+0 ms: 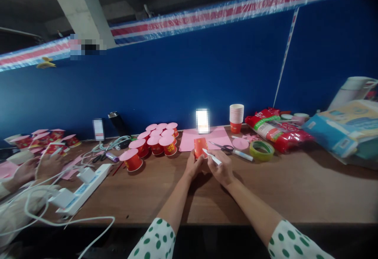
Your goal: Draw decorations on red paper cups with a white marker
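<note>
In the middle of the table my left hand (194, 165) is closed around a red paper cup (200, 145). My right hand (222, 168) grips a white pen (215, 159), its tip at the cup's right side. Whether the tip touches the cup I cannot tell. Behind the cup lies a pink paper sheet (186, 143). Scissors (226, 148), a pink paper disc (240, 144) and a white marker (242, 155) lie just right of my right hand.
Several red cups topped with pink discs (153, 141) stand left. At right are stacked cups (236, 113), a tape roll (261, 150), a red package (280, 133) and a blue package (333, 129). A power strip (88, 188) with cables and a co-worker's hands (49, 166) are at far left.
</note>
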The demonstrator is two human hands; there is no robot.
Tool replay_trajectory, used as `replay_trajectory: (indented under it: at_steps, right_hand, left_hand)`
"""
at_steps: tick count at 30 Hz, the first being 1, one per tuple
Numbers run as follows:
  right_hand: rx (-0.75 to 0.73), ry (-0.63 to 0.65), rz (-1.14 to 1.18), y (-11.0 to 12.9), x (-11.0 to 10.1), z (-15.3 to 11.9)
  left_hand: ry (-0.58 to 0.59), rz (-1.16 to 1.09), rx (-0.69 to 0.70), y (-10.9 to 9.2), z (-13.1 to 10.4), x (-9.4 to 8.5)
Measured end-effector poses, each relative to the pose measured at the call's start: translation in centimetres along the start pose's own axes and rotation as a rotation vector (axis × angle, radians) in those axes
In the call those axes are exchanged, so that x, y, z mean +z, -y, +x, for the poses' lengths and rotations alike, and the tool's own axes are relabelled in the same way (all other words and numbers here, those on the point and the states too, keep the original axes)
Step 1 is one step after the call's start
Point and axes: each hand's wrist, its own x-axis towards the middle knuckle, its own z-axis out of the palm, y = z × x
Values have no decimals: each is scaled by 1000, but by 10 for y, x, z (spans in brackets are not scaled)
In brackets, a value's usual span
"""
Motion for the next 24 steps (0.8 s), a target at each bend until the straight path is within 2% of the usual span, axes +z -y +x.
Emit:
replay_trajectory:
  at_steps: [6,18,24]
  right_hand:
    - [8,10,7,-1,1,-1]
    - [9,-2,3,-1,-2,-1]
    - [10,11,-13,-2,-1,-1]
  left_hand:
    - [0,-18,-4,-3,-1,1]
    - [-22,-55,-38,3,1,0]
    - [-30,-39,-5,5,1,0]
